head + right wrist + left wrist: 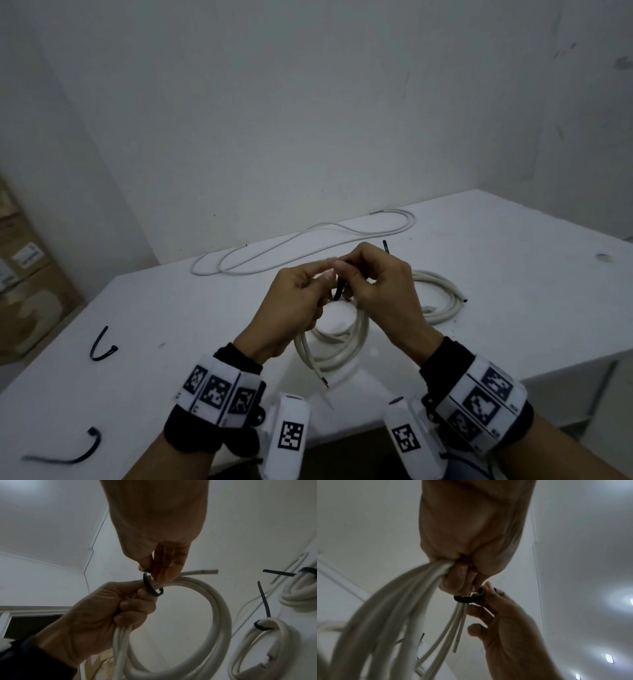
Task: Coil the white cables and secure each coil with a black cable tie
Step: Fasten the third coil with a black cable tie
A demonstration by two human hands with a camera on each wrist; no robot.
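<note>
A coil of white cable (337, 342) hangs between my hands above the white table (513, 274). My left hand (325, 279) grips the bundled strands at the coil's top, and the left wrist view shows the coil (393, 615) trailing down from that fist. A black cable tie (339, 291) loops around the bundle just beside those fingers. My right hand (346, 270) pinches the tie. In the right wrist view the tie (151, 586) forms a loose ring around the strands, with its top held by my right fingertips (145, 566). The tie's head is hidden.
A long uncoiled white cable (308, 245) lies at the table's back edge. Two tied coils (267, 642) (300, 596) rest to the right. Two loose black ties (102, 346) (75, 448) lie on the left. Cardboard boxes (27, 274) stand beyond the left edge.
</note>
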